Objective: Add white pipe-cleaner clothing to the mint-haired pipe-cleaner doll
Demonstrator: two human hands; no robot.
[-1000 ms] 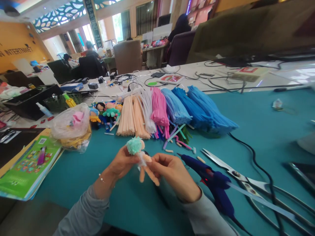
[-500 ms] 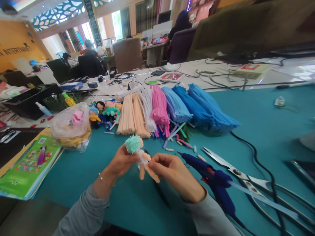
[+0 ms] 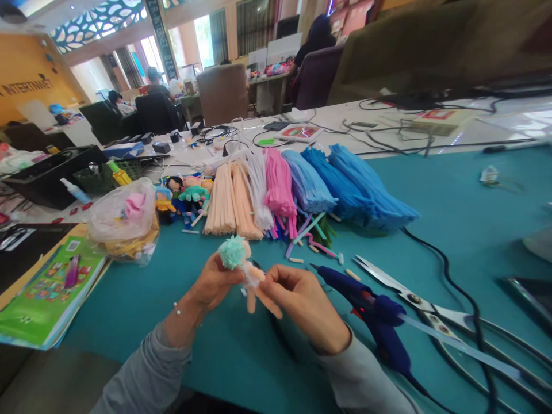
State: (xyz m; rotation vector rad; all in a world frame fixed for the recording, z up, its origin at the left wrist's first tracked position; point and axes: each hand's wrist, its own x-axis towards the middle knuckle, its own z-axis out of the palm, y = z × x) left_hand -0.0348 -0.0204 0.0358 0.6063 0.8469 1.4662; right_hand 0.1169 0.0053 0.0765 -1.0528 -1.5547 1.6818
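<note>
A small doll (image 3: 233,253) with mint-green fluffy hair, a peach body and a white strip around its middle is held above the teal mat (image 3: 207,362). My left hand (image 3: 215,280) grips it from behind the head and upper body, fingers closed. My right hand (image 3: 297,296) pinches at the doll's side with thumb and forefinger, near its arm and the white part; what exactly lies in the pinch is hidden. Below the doll a dark, thin tool (image 3: 280,330) lies on the mat, partly covered by the hands.
Right of my hands lie a blue glue gun (image 3: 371,307) and large scissors (image 3: 418,302), with a black cable (image 3: 457,282). Bundles of peach, white, pink and blue pipe cleaners (image 3: 310,184) stand behind. At left are a plastic bag (image 3: 121,213), small dolls (image 3: 190,192) and a green book (image 3: 56,287).
My right hand has shifted slightly left and up at the doll's side. The doll's legs have swung a little to the right; my left hand keeps its hold.
</note>
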